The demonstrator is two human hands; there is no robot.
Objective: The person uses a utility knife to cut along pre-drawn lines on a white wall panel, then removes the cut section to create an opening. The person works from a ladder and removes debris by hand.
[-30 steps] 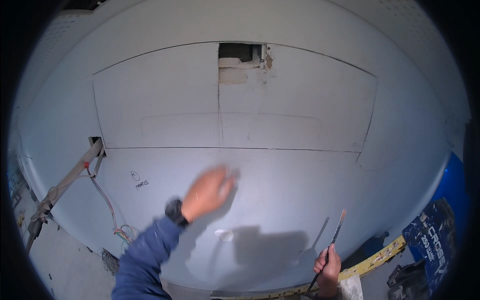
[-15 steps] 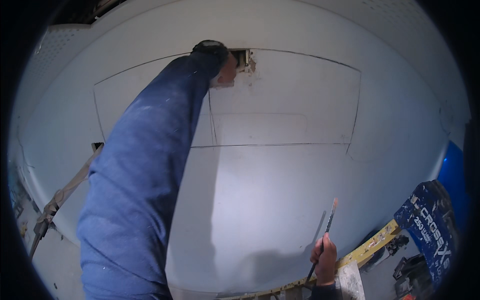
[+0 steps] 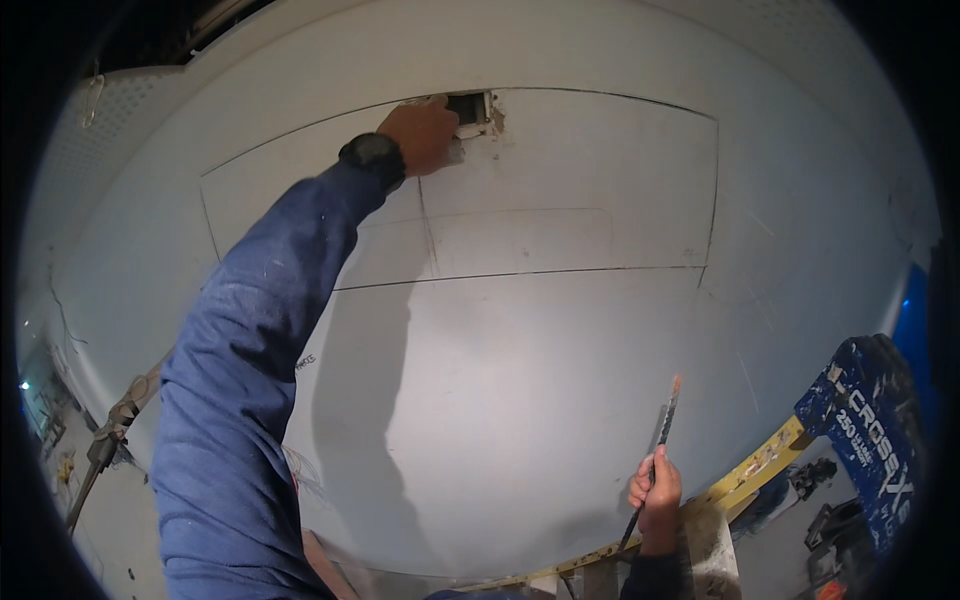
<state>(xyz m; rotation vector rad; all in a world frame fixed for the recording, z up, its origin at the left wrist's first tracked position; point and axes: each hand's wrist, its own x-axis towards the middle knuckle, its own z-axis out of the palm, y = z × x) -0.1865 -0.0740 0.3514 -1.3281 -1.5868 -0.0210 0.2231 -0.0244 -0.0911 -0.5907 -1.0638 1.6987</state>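
Note:
High on the pale, curved panel [image 3: 520,370], my left hand [image 3: 418,134] is at the left side of a small rectangular hole [image 3: 466,110] with a rough, chipped edge. Its fingers are curled at the opening and partly hidden. A small pale patch [image 3: 457,152] shows under the fingers; I cannot tell if it is held or part of the edge. A dark watch [image 3: 370,152] is on that wrist. Low at the right, my right hand [image 3: 656,492] is wrapped round a slim, dark, brush-like tool [image 3: 667,425], its pinkish tip pointing up.
Dark lines [image 3: 520,271] mark out a wide shape around the hole. A yellow and blue stepladder [image 3: 862,430], spattered with paint, stands at the lower right. A brownish pole [image 3: 125,405] leans at the left. A blue surface [image 3: 908,315] shows at the far right edge.
My left hand has drawn back from the hole toward the left and down, so more of the hand and the opening shows. The right hand still holds the tool, slightly higher.

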